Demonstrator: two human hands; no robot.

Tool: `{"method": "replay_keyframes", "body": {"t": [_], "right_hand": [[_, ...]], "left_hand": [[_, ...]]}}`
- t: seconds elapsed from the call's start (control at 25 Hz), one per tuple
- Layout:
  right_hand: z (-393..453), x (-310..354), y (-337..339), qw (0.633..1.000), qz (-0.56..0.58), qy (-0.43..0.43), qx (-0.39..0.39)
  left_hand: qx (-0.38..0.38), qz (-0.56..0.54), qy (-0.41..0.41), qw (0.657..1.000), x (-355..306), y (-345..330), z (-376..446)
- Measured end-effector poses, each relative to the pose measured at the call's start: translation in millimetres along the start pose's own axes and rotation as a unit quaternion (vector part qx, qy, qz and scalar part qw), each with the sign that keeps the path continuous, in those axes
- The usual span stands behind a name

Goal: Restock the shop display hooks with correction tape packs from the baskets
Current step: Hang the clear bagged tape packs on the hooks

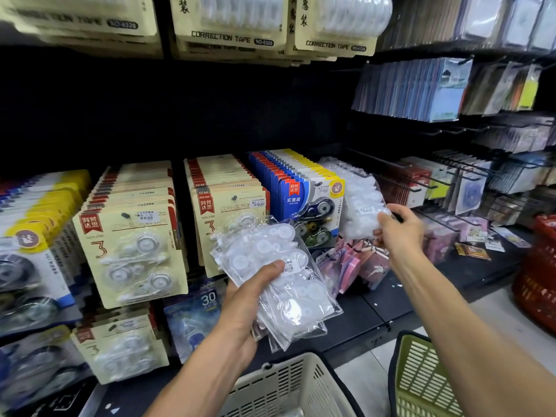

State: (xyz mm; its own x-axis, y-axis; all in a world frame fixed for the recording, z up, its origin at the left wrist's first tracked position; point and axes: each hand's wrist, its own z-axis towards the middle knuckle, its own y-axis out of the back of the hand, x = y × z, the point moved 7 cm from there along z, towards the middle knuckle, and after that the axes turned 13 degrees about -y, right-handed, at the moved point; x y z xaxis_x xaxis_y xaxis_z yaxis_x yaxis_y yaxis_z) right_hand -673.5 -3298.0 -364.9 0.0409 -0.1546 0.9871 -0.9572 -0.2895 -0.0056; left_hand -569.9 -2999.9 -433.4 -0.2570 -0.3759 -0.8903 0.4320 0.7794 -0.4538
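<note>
A dark shop display wall (210,109) fills the scene. Nearest stand a cream basket (288,386) and a green basket (421,383). The left hand (240,308) clamps a stack of clear correction tape packs (279,284). Farther right, the right hand (397,230) pinches a clear pack (361,203) hanging among others on a hook.

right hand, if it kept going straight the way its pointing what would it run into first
Most likely the clear packs hanging on the hook, which the right hand is already gripping at their lower edge. Behind them sit the blue carded packs, though depth is hard to judge.
</note>
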Motion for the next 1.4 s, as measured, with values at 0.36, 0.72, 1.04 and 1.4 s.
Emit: {"method": "replay_keyframes", "body": {"t": [0.36, 0.72, 1.04, 1.4], "right_hand": [[41, -30, -64, 0.994, -0.021, -0.085, 0.063], [-56, -29, -54, 0.951, -0.105, -0.114, 0.269], [-146, 0, -65, 0.838, -0.299, 0.004, 0.456], [-94, 15, -31, 0.969, -0.028, -0.041, 0.241]], "left_hand": [[0.032, 0.024, 0.027, 0.999, -1, 0, 2], [0.001, -0.020, -0.031, 0.999, -20, -21, -2], [-0.050, -0.077, -0.046, 0.995, -36, -28, -14], [-0.058, -0.061, -0.016, 0.996, -26, -12, -5]]}}
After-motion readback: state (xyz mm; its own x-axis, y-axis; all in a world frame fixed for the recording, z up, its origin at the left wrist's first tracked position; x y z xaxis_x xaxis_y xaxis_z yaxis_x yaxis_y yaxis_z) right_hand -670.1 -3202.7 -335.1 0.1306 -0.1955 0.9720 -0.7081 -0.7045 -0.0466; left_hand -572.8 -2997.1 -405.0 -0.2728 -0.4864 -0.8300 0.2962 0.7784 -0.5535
